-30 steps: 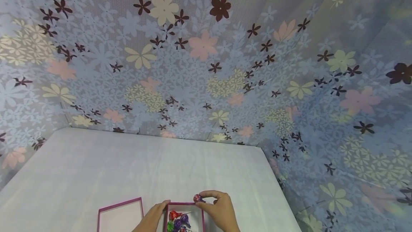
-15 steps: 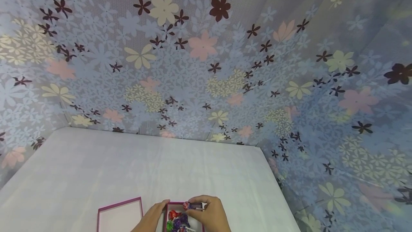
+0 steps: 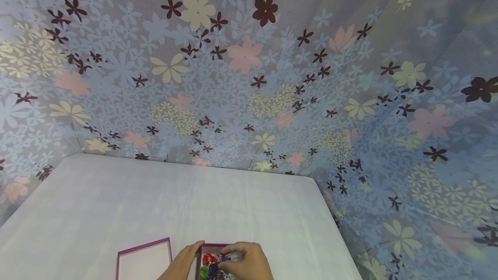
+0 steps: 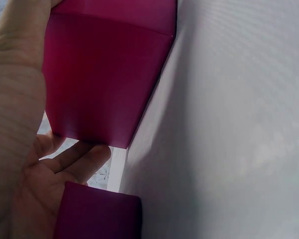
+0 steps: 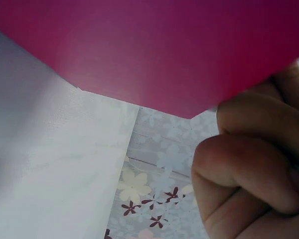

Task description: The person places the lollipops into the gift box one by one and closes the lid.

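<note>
A magenta-rimmed box [image 3: 215, 244] stands at the bottom of the head view. Inside it lie several wrapped lollipops, among them a red one [image 3: 208, 259], a green one [image 3: 204, 272] and a dark purple one [image 3: 212, 268]. My right hand [image 3: 250, 260] reaches over the box's right side and pinches a red-and-purple lollipop [image 3: 218, 258] between thumb and forefinger, low among the others. At the box's left side my left hand [image 3: 186, 259] holds the wall near the far corner. In the left wrist view its fingers [image 4: 84, 162] bend behind the magenta wall.
Left of the box lies a shallow magenta-rimmed lid [image 3: 144, 254], white inside. Both stand on a white-covered table [image 3: 186, 202]. A flower-patterned cloth [image 3: 218, 77] hangs behind the table and along its right side.
My right hand has moved left and down, bringing the lollipop from above the far right corner into the box beside the others. My left hand has stayed on the box's side.
</note>
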Tool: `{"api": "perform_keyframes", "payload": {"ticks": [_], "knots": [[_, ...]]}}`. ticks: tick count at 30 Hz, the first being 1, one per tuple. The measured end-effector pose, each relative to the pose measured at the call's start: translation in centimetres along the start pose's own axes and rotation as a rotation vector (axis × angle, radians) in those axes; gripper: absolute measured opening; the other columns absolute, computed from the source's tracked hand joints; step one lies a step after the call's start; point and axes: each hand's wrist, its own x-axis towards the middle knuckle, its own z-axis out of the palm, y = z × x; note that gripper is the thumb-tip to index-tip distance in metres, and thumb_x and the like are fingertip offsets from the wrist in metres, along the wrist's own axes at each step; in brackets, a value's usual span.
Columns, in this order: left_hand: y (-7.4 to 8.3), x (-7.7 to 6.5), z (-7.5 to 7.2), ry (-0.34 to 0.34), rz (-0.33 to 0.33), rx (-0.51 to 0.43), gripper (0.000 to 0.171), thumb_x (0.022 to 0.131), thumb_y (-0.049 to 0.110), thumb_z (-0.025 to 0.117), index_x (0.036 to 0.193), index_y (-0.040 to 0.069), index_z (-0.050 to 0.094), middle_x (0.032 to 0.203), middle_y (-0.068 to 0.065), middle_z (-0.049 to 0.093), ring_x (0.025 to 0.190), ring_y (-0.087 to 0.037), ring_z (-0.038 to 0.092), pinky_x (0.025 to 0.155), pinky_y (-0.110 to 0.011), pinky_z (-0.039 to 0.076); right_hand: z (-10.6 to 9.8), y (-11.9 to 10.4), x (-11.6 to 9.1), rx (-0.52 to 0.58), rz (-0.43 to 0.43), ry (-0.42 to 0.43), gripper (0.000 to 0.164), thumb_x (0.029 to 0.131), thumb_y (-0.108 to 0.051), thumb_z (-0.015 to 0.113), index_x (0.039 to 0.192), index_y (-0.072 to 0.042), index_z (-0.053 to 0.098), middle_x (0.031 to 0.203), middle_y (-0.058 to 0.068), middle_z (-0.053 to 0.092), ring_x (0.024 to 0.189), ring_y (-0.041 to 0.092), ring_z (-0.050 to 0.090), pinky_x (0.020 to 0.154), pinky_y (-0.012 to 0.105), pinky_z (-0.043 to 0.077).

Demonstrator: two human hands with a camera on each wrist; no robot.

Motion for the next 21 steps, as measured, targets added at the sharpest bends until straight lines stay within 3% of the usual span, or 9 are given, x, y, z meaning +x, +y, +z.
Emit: {"api": "perform_keyframes", "payload": {"ticks": [5,11,21], "knots": [[-0.1,-0.1,0.2,0.013,0.000,-0.007,0.091,0.086,0.054,0.074,0.143,-0.008,0.038,0.129,-0.020,0.056,0.117,-0.030,0.056,0.095,-0.044,0.054,0.7,0.1,-0.1,-0.030,0.014,-0.046,0.021,0.068,-0.029,0.093,0.085,-0.031,0.080,0.088,-0.015,0.076,0.090,0.014,0.071,0.080,0.046,0.059],[-0.2,-0.2,0.5,0.053,0.028,0.030,0.092,0.085,0.057,0.074,0.141,-0.006,0.039,0.125,-0.020,0.058,0.115,-0.027,0.057,0.093,-0.041,0.055,1.1,0.2,-0.2,-0.114,0.028,-0.078,0.020,0.069,-0.027,0.092,0.084,-0.033,0.081,0.089,-0.016,0.076,0.088,0.011,0.071,0.074,0.046,0.060],[0.6,0.0,-0.2,-0.008,-0.028,-0.004,0.095,0.084,0.055,0.076,0.144,-0.008,0.038,0.131,-0.018,0.055,0.118,-0.032,0.056,0.096,-0.046,0.054,1.4,0.2,0.0,-0.259,-0.023,-0.097,0.019,0.069,-0.029,0.091,0.087,-0.030,0.082,0.086,-0.017,0.075,0.080,0.005,0.069,0.070,0.041,0.060]]}}
